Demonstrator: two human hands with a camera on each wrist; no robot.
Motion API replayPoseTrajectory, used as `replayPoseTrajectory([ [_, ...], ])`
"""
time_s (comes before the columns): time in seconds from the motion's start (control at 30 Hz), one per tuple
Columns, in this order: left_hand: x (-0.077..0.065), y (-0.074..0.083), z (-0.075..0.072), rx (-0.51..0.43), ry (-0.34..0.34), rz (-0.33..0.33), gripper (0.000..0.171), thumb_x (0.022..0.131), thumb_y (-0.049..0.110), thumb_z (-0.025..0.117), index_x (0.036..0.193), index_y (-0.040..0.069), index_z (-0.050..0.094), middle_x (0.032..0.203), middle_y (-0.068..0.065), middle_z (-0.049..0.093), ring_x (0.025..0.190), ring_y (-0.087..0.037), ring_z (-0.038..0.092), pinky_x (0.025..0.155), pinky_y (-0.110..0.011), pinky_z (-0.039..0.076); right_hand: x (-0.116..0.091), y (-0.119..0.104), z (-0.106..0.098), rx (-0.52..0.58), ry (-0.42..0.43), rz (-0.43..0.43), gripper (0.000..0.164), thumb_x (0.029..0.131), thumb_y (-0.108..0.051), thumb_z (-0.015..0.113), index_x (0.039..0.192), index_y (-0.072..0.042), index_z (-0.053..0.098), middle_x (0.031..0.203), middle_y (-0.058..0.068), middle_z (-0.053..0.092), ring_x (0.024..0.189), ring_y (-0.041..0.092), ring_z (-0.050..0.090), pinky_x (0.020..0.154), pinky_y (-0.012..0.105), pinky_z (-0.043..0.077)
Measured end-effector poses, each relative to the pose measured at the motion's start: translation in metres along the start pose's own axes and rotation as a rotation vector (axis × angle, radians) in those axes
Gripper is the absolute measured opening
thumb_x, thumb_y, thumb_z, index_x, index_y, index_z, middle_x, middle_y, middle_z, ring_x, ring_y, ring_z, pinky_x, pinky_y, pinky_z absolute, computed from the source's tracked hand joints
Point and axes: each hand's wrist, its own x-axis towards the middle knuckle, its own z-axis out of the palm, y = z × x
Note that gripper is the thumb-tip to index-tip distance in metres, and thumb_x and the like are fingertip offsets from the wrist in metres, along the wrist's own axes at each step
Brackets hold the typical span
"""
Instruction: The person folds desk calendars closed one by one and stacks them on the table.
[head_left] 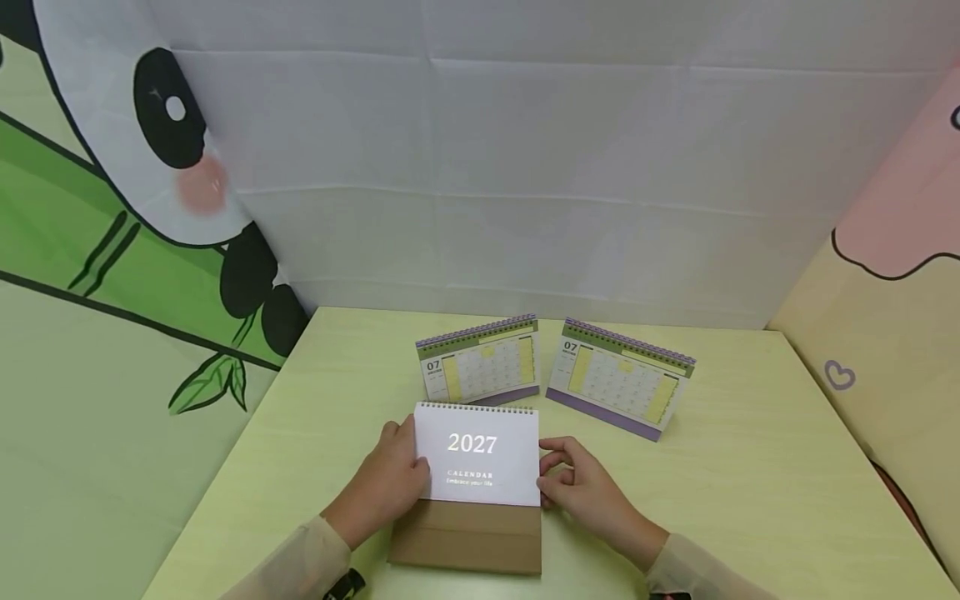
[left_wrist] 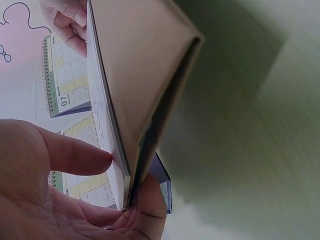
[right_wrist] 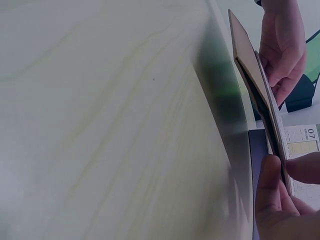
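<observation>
A desk calendar (head_left: 477,467) with a white "2027" cover, a spiral along its top and a brown cardboard base (head_left: 465,542) is held between both hands. My left hand (head_left: 388,467) pinches its left edge, thumb on the white front and fingers behind. At the right edge my right hand (head_left: 581,487) pinches it between thumb and curled fingers. In the left wrist view the brown base (left_wrist: 135,60) juts out as a folded wedge, with the left thumb (left_wrist: 75,152) on the cover side. The right wrist view shows the base (right_wrist: 250,70) edge-on, right fingers (right_wrist: 270,187) behind it.
Two open desk calendars stand behind: one at back left (head_left: 480,367), partly overlapped by the held one, and one at back right (head_left: 622,379), both showing 07. The pale yellow-green table (head_left: 750,467) meets a white cloth backdrop (head_left: 555,167) and printed side panels.
</observation>
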Motion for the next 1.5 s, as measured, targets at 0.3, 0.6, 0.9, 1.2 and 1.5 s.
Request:
replayPoseTrajectory([
  [0.3, 0.003, -0.003, -0.002, 0.043, 0.009, -0.016, 0.077, 0.108, 0.01, 0.06, 0.176, -0.016, 0.036, 0.155, -0.036, 0.057, 0.119, -0.039, 0.068, 0.113, -0.062, 0.063, 0.001, -0.005, 0.004, -0.021, -0.021, 0.011, 0.06, 0.111, 0.007, 0.07, 0.167, 0.016, 0.047, 0.135, 0.027, 0.067, 0.093, 0.014, 0.075, 0.082, 0.025, 0.066],
  [0.6, 0.002, -0.006, -0.004, 0.056, -0.005, -0.035, 0.079, 0.11, 0.012, 0.06, 0.177, -0.018, 0.032, 0.162, -0.039, 0.052, 0.127, -0.042, 0.069, 0.122, -0.067, 0.06, 0.003, -0.004, 0.006, -0.049, -0.054, -0.002, 0.065, 0.109, 0.005, 0.071, 0.168, 0.016, 0.047, 0.14, 0.03, 0.068, 0.096, 0.013, 0.075, 0.084, 0.024, 0.066],
  [0.9, 0.005, -0.012, -0.004, 0.079, -0.034, -0.058, 0.079, 0.108, 0.012, 0.06, 0.174, -0.021, 0.034, 0.156, -0.039, 0.053, 0.118, -0.041, 0.067, 0.114, -0.065, 0.062, 0.013, 0.019, 0.003, -0.082, -0.084, -0.011, 0.066, 0.109, 0.0, 0.073, 0.169, 0.014, 0.048, 0.137, 0.02, 0.073, 0.096, 0.015, 0.076, 0.081, 0.024, 0.065],
  [1.2, 0.009, -0.014, -0.003, 0.121, -0.05, -0.118, 0.084, 0.106, 0.026, 0.07, 0.17, -0.021, 0.042, 0.149, -0.037, 0.057, 0.113, -0.04, 0.069, 0.112, -0.065, 0.064, 0.014, 0.018, 0.006, -0.172, -0.107, -0.005, 0.074, 0.107, -0.01, 0.08, 0.17, 0.014, 0.049, 0.138, 0.019, 0.075, 0.094, 0.01, 0.07, 0.075, 0.023, 0.059],
  [1.5, 0.008, -0.017, -0.003, 0.178, -0.051, -0.116, 0.094, 0.1, 0.035, 0.078, 0.163, -0.026, 0.045, 0.141, -0.037, 0.058, 0.109, -0.042, 0.067, 0.109, -0.065, 0.064, 0.008, -0.004, 0.021, -0.18, -0.086, 0.072, 0.075, 0.105, -0.003, 0.08, 0.17, 0.016, 0.048, 0.139, 0.022, 0.074, 0.096, 0.018, 0.067, 0.071, 0.021, 0.053],
])
